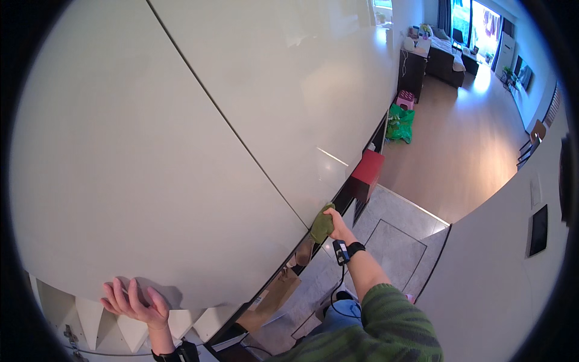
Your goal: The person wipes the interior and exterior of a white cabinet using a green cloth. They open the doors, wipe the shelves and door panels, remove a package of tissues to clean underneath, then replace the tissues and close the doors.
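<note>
A large glossy white cabinet door (181, 158), split from its neighbour by a dark seam, fills the middle and left. My left hand (135, 303) is at its lower left edge, palm up, with bent, separated fingers and nothing visible in them. Below the doors, at the dark-edged open compartment, my right hand (335, 222) grips a green fabric item (322, 226); whether it is a cloth or a slipper cannot be told. Right beside the green item, a brown shoe or slipper (304, 252) is partly hidden by the cabinet edge.
A red box (368, 167) and a brown paper bag (271, 298) sit along the cabinet's lower compartment. Further off are a green plastic bag (400, 124) and a pink stool (405, 99). Behind my left hand, white angled shelves (88, 319) show. A cable hangs from my right wrist device.
</note>
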Demonstrator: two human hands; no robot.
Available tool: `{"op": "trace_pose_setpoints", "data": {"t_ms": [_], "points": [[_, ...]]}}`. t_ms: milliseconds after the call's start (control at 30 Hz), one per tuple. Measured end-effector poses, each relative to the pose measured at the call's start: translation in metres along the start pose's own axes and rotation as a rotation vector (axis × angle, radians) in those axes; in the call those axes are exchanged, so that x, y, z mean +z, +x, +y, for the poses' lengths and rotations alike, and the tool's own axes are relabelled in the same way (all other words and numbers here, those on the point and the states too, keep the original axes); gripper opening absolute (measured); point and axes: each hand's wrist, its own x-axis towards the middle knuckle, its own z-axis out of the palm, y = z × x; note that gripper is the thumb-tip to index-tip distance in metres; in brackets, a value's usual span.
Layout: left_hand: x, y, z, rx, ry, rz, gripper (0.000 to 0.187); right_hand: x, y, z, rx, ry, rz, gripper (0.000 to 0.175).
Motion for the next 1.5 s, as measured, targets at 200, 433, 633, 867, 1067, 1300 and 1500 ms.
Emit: {"op": "trace_pose_setpoints", "data": {"t_ms": [200, 433, 633, 867, 1067, 1300, 1500], "points": [[0.001, -0.004, -0.001, -0.018, -0.005, 0.012, 0.037, 0.004, -0.010, -0.049, -0.222, 0.058, 0.008, 0.018], [-0.002, 0.003, 0.000, -0.035, -0.066, 0.032, 0.038, 0.054, -0.030, -0.105, -0.563, 0.043, -0.023, 0.015], [0.001, 0.004, 0.008, -0.097, -0.110, 0.026, 0.036, 0.121, -0.054, -0.069, -0.669, -0.050, 0.070, 0.024], [-0.004, -0.005, 0.023, -0.250, -0.287, 0.125, 0.049, 0.191, -0.134, 0.042, -1.031, -0.554, -0.007, 0.031], [-0.037, -0.052, 0.078, -0.929, -0.650, 0.045, 0.071, 0.317, -0.237, 0.045, -1.581, -0.913, -0.380, 0.038], [-0.031, -0.071, 0.083, -1.098, -0.937, -0.028, 0.053, 0.300, -0.243, 0.122, -1.831, -1.494, -0.662, 0.054], [-0.041, -0.067, 0.067, -1.187, -1.016, -0.094, 0.033, 0.160, -0.207, 0.153, -1.023, -1.417, -0.675, 0.043]]}}
